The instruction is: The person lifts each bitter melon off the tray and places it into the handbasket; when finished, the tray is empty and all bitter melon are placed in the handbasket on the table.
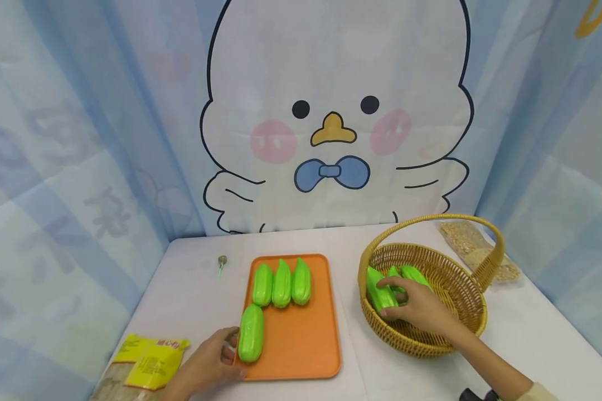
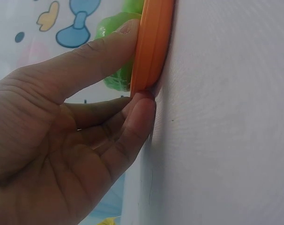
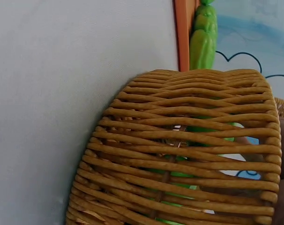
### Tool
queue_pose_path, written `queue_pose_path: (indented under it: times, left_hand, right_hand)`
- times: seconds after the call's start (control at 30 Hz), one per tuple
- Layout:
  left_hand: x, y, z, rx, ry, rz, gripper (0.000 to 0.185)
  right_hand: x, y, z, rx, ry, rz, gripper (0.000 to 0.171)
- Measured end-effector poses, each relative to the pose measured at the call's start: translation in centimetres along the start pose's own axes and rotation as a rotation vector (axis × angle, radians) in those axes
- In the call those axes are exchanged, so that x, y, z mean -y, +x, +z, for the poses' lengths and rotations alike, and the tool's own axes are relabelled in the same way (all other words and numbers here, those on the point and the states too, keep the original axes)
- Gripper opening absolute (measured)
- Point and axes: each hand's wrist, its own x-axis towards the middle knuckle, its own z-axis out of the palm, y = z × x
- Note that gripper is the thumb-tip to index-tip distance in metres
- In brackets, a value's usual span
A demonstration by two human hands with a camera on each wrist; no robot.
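Observation:
An orange tray (image 1: 301,340) lies mid-table with three green toy vegetables (image 1: 281,283) in a row at its far end. A fourth one (image 1: 251,333) lies by the tray's near left corner. My left hand (image 1: 232,359) is at that corner. In the left wrist view the thumb (image 2: 109,42) lies over the tray rim (image 2: 153,42) and a fingertip (image 2: 142,105) presses under it, pinching the rim. My right hand (image 1: 398,301) reaches into the wicker basket (image 1: 461,273), its fingers curled round a green vegetable (image 1: 378,295). More green vegetables (image 1: 413,274) lie beside it.
A small green-handled spoon (image 1: 222,264) lies left of the tray. A yellow packet (image 1: 150,356) sits at the near left table edge. A clear bag of grain (image 1: 474,245) lies behind the basket. Printed curtains close in the back and both sides.

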Motion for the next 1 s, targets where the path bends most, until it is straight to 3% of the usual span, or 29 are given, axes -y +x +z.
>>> queue_pose_path:
  times: [0.3, 0.7, 0.87, 1.0]
  left_hand:
    - [0.2, 0.1, -0.1, 0.009, -0.009, -0.001, 0.093]
    - [0.2, -0.1, -0.1, 0.003, -0.005, 0.019, 0.092]
    - [0.3, -0.1, -0.1, 0.0, 0.004, 0.037, 0.093]
    - [0.5, 0.0, -0.2, -0.001, -0.003, 0.057, 0.093]
  right_hand:
    - [0.0, 0.0, 0.8, 0.028, -0.052, 0.02, 0.057]
    - [-0.2, -0.1, 0.8, -0.025, -0.123, -0.019, 0.053]
    - [3.1, -1.3, -1.4, -0.085, -0.122, -0.04, 0.048]
    - [7.9, -2.0, -0.3, -0.107, 0.088, -0.058, 0.045]
